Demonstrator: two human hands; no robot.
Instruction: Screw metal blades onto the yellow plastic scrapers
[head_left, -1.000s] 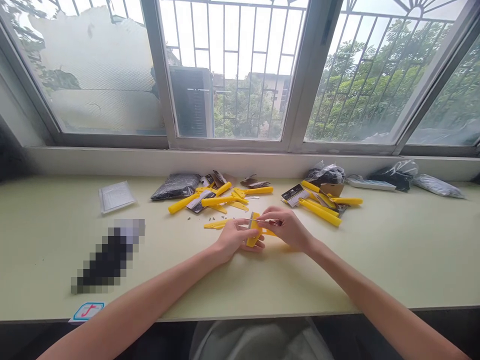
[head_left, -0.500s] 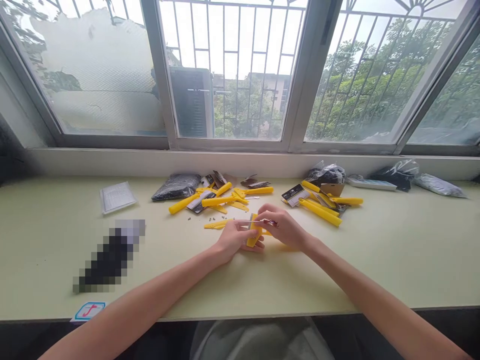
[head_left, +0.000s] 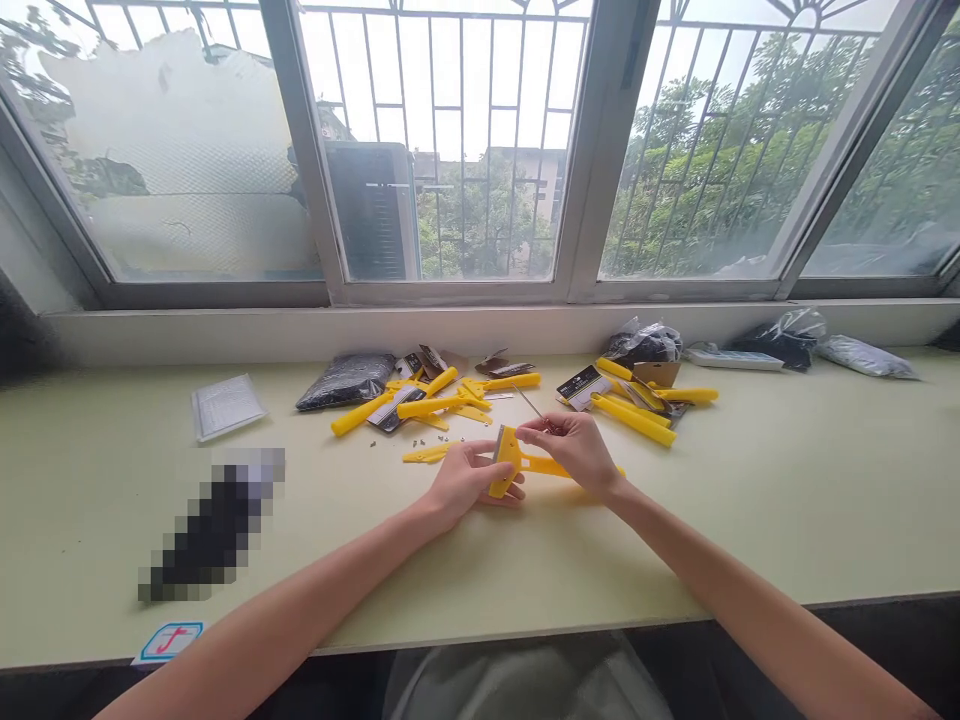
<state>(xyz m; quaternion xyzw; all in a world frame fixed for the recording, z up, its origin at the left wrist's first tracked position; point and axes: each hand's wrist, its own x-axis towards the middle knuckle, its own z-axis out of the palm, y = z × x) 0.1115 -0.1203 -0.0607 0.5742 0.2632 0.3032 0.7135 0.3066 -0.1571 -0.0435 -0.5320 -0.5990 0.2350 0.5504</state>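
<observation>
My left hand (head_left: 463, 478) is closed around the wide head of a yellow scraper (head_left: 507, 462), thumb on top and fingers underneath. A grey blade edge runs along the head's left side, and its yellow handle stretches right, partly behind my right hand (head_left: 581, 448). In that right hand is a thin screwdriver (head_left: 529, 402), its metal shaft slanting up and left, clear of the scraper. My right fingertips are close to the scraper head; whether they touch it I cannot tell. Beside my left hand lie a flat yellow scraper part (head_left: 426, 455) and several small screws (head_left: 421, 442).
Yellow scrapers with card labels lie in a left pile (head_left: 427, 408) and a right pile (head_left: 637, 415). A black plastic packet (head_left: 346, 381), a clear bag of white sheets (head_left: 227, 408) and more bags (head_left: 866, 357) line the table (head_left: 750, 500) below the window.
The screwdriver's shaft has swung from lying level across the scraper head to pointing up and left, off it. My right hand has shifted slightly; my left keeps its hold on the scraper.
</observation>
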